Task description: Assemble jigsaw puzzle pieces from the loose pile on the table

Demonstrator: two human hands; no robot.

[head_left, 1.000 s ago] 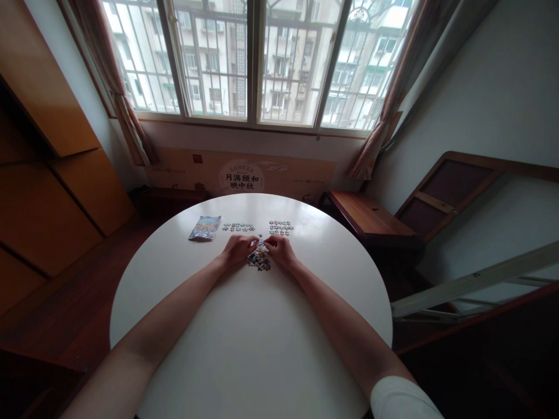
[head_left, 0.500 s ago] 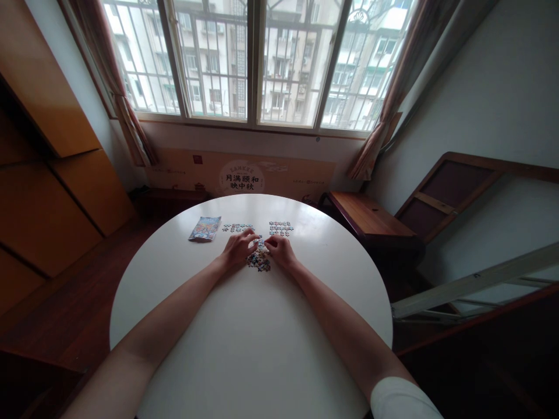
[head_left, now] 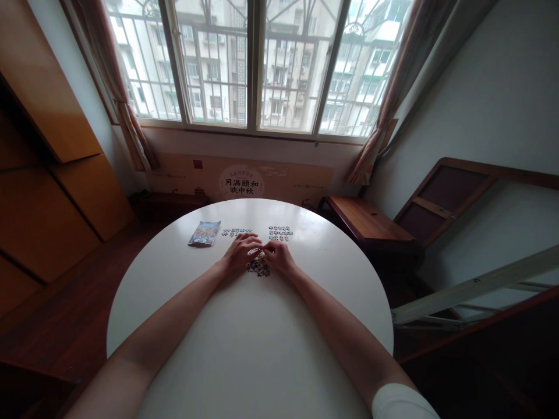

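On the white round table [head_left: 257, 331], a small heap of loose jigsaw pieces [head_left: 258, 266] lies between my hands. My left hand [head_left: 241, 251] arches over the heap's left side, its fingers bent and apart, with nothing visible in them. From the right, my right hand [head_left: 278, 254] comes close to the left fingertips. Its thumb and fingers are pinched together, and whatever they may hold is too small to make out. Behind my left hand sit jigsaw pieces laid in rows [head_left: 236, 231], partly covered by it. Another block of pieces in rows [head_left: 280, 233] lies behind my right hand.
A colourful picture packet [head_left: 204, 234] lies on the table to the left of the pieces. Past the table's right edge stands a wooden bench [head_left: 364, 218]. Orange cabinets [head_left: 81, 198] are at the left, and a barred window [head_left: 253, 70] is ahead.
My hands have drawn closer together above the heap, their fingertips now almost meeting. The whole view has tilted up slightly. The rows of pieces and the packet look unchanged.
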